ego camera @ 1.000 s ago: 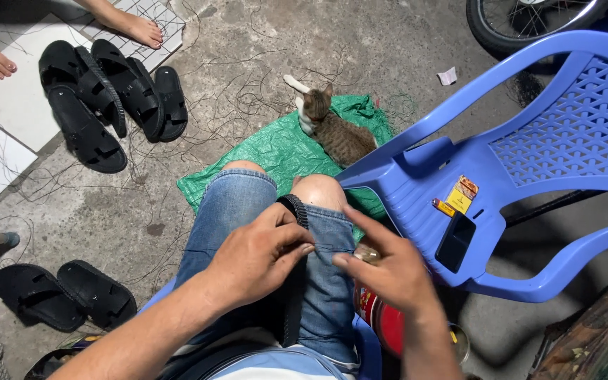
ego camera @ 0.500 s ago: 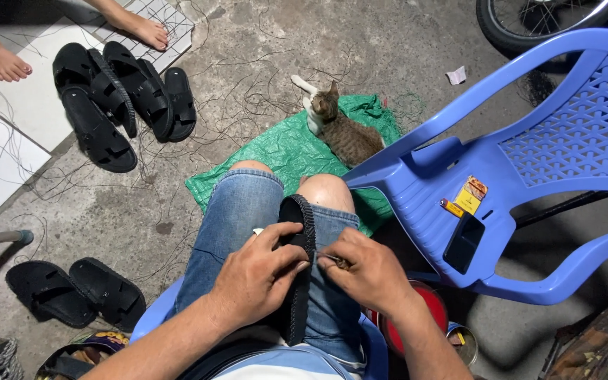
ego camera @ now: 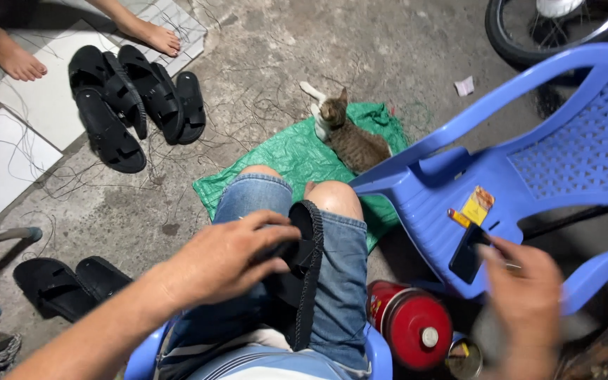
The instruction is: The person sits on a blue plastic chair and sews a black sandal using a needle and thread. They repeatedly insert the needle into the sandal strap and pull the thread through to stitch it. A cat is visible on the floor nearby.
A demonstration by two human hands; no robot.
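cat point(ego camera: 352, 138): small and striped, lying on the green sheet
green sheet point(ego camera: 283, 158): spread flat on the ground, partly under the chair
blue chair point(ego camera: 529, 169): plastic, tipped on its side, with a black phone point(ego camera: 469, 253) and a little yellow box point(ego camera: 478, 205) on it
red can point(ego camera: 411, 325): round, lying near the chair
black sandals point(ego camera: 131, 102): a pile at the top left, and two more point(ego camera: 68, 283) at the bottom left
bare feet point(ego camera: 19, 63): someone else's, on the white tiles point(ego camera: 8, 155)
wheel point(ego camera: 550, 28): at the top right
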